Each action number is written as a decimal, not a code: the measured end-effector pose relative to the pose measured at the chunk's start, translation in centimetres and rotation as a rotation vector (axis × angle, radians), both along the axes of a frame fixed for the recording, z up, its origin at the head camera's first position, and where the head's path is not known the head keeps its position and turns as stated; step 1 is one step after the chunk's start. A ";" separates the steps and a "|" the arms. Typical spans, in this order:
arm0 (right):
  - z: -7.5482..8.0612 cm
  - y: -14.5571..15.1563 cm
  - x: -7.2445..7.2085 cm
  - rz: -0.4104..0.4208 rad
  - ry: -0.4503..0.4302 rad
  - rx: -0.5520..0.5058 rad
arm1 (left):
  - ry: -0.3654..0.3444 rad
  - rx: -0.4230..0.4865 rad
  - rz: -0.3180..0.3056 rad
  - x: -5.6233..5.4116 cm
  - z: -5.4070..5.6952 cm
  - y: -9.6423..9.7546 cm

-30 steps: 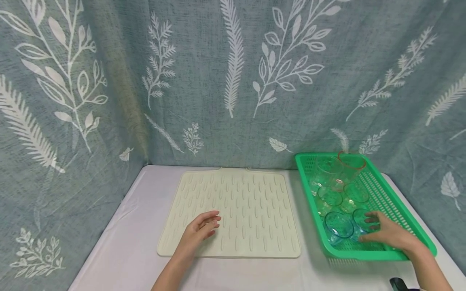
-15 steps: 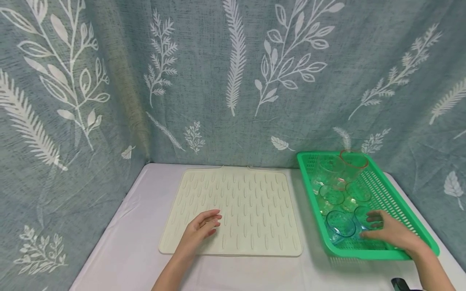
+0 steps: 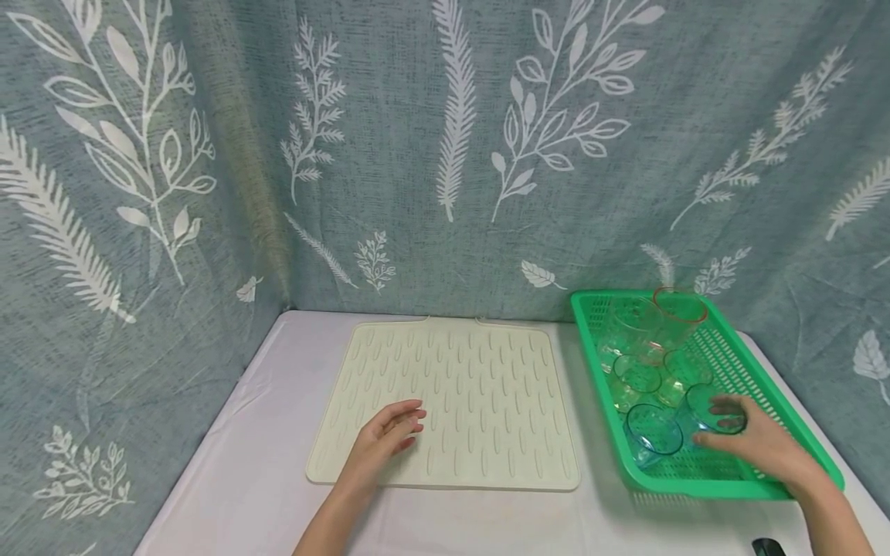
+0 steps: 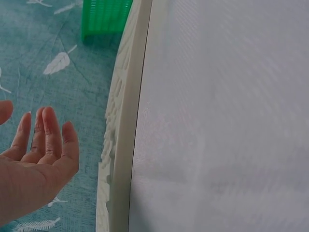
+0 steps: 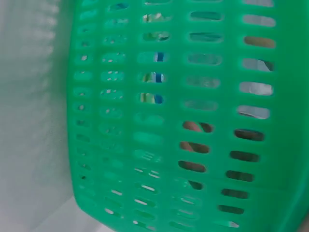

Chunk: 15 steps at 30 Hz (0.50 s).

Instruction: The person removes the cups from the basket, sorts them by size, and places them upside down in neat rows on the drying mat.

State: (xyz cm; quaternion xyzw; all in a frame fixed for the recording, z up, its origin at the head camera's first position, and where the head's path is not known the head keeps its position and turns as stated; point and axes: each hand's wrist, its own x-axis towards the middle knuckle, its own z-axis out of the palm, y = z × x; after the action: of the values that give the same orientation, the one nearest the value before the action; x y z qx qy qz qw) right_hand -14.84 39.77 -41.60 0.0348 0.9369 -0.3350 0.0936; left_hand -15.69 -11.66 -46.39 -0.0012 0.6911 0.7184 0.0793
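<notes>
My right hand (image 3: pixel 761 440) holds a blue drinking glass (image 3: pixel 702 411) by its rim, at the near right of the green basket (image 3: pixel 723 486). That glass is tilted a little and sits higher than the other blue glass (image 3: pixel 653 430) beside it. In the right wrist view the slotted basket wall (image 5: pixel 174 116) fills most of the picture, and only bits of skin show through the slots. My left hand (image 3: pixel 382 440) hovers over the near part of the cream drying mat (image 3: pixel 480 401), fingers loosely bent, nothing in them. The left wrist view shows that hand (image 4: pixel 43 159) with spread fingers.
Farther back in the basket stand two small yellowish glasses (image 3: pixel 638 374), a tall clear glass (image 3: pixel 636 320) and a red-rimmed glass (image 3: pixel 681 316). A white cloth (image 3: pixel 487 525) covers the table. A leaf-patterned curtain (image 3: pixel 389 154) surrounds it. A dark object (image 3: pixel 768 547) lies at the near right.
My right hand has taken hold of the right blue glass and raised it slightly, tipping it toward the hand. The left hand has stayed in place.
</notes>
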 end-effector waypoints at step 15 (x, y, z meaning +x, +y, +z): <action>2.8 -2.9 1.0 -0.123 0.144 -0.057 | 0.008 0.002 -0.005 -0.1 0.2 0.3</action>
State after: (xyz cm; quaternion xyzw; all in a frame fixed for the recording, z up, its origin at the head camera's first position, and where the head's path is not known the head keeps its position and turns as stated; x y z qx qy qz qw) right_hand -13.80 36.91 -38.76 0.0653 0.9274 -0.3683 0.0063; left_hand -15.84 -11.38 -46.18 0.0035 0.6906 0.7190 0.0782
